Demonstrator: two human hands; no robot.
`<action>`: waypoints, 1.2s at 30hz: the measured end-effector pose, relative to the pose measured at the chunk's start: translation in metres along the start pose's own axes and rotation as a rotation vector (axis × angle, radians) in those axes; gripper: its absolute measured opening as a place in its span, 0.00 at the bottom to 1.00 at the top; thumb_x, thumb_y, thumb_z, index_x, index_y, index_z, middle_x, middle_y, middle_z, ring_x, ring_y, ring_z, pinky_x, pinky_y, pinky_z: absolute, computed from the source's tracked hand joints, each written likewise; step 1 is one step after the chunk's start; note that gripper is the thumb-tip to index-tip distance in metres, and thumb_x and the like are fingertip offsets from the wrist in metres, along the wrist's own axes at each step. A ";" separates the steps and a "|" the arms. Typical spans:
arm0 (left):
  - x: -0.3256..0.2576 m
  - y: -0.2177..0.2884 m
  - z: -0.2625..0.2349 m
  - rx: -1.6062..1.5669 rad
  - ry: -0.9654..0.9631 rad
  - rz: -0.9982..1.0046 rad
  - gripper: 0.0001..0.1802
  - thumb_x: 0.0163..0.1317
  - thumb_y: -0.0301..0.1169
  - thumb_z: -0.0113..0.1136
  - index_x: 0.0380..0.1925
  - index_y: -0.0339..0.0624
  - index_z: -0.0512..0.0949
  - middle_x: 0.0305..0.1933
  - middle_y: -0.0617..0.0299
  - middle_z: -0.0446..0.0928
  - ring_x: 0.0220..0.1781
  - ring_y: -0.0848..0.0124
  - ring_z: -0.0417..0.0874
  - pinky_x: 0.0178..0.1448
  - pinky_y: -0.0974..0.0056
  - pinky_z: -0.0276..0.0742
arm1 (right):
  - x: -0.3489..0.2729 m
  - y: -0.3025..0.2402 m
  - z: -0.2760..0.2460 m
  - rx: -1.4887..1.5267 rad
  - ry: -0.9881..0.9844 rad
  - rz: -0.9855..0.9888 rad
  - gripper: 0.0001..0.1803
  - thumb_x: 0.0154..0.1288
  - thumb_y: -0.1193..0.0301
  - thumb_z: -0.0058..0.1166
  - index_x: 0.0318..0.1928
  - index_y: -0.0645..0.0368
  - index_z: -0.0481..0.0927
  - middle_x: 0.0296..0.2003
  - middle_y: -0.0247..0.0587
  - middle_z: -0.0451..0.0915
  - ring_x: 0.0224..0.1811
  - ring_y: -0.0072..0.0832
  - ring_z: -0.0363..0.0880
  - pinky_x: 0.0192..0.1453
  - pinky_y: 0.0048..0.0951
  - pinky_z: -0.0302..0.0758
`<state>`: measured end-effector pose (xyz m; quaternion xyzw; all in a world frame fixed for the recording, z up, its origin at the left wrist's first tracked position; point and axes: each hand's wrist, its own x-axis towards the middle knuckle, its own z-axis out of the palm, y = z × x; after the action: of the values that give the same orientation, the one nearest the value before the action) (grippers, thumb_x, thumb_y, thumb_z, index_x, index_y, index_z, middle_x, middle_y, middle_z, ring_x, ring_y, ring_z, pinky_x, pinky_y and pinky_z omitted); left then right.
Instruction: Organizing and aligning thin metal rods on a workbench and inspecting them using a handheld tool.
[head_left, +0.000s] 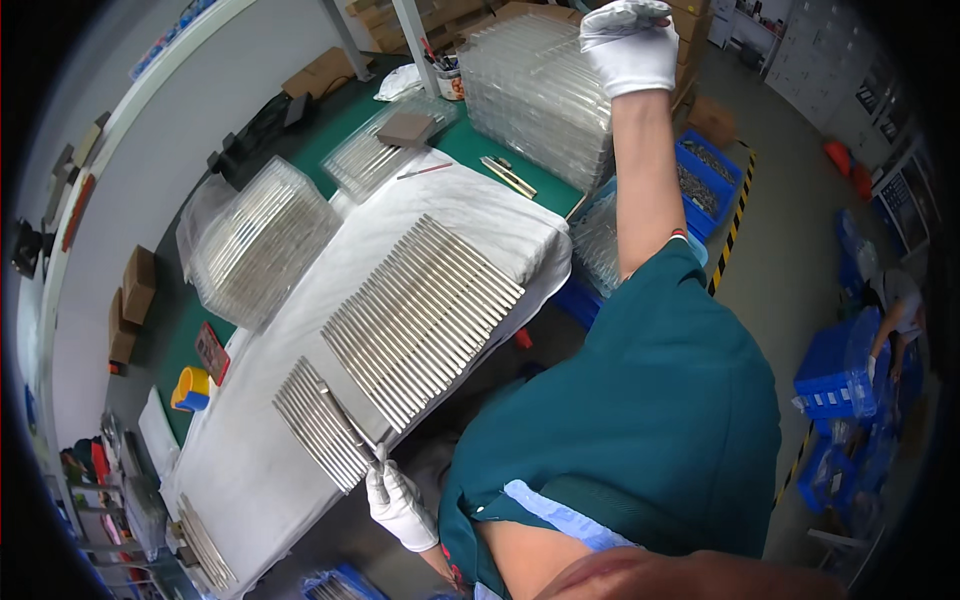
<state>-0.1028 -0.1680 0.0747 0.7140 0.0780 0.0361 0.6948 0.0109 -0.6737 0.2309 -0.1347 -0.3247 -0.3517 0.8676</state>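
Closed on a slender metal rod (345, 420), my white-gloved left hand (398, 508) is at the table's near edge. The rod slants up and left over a smaller row of silvery metal rods (308, 425) on the white cloth (235, 440). Beyond it lies a larger row of similar rods (420, 320), side by side. My right arm is stretched far forward. At its end, my gloved right hand (630, 50) has curled fingers beside a tall stack of clear plastic trays (535, 100). Whatever may be in those fingers is hidden.
Clear trays (260, 245) of rods stand at the table's left, and another tray (375, 150) bears a grey-brown block (406, 130). A yellow and blue cup (190, 388) sits near the left edge. Blue bins (708, 175) stand right of my arm. Another person (895, 310) works far right.
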 end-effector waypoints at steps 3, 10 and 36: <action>0.000 0.000 0.003 0.004 0.037 0.002 0.10 0.67 0.28 0.53 0.44 0.33 0.76 0.25 0.69 0.72 0.18 0.87 0.61 0.19 0.80 0.54 | -0.042 0.056 0.036 -0.101 -0.087 0.314 0.24 0.70 0.50 0.42 0.24 0.50 0.80 0.23 0.30 0.83 0.27 0.29 0.81 0.35 0.34 0.76; 0.004 0.013 0.010 0.036 -0.318 0.029 0.10 0.67 0.28 0.54 0.42 0.32 0.76 0.26 0.67 0.73 0.21 0.84 0.66 0.26 0.78 0.63 | -0.172 0.183 0.085 -0.419 -0.730 0.886 0.38 0.61 0.41 0.48 0.52 0.66 0.75 0.48 0.50 0.78 0.52 0.37 0.78 0.58 0.36 0.73; 0.012 -0.006 -0.001 0.500 -0.169 0.325 0.13 0.65 0.24 0.56 0.50 0.38 0.78 0.27 0.69 0.75 0.24 0.83 0.68 0.29 0.76 0.65 | -0.222 0.212 0.100 -0.322 -0.204 1.409 0.27 0.71 0.50 0.43 0.43 0.64 0.80 0.17 0.38 0.79 0.07 0.13 0.59 0.12 0.17 0.56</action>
<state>-0.0919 -0.1647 0.0685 0.8664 -0.0888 0.0669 0.4869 -0.0081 -0.3597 0.1592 -0.4696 -0.1845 0.2610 0.8230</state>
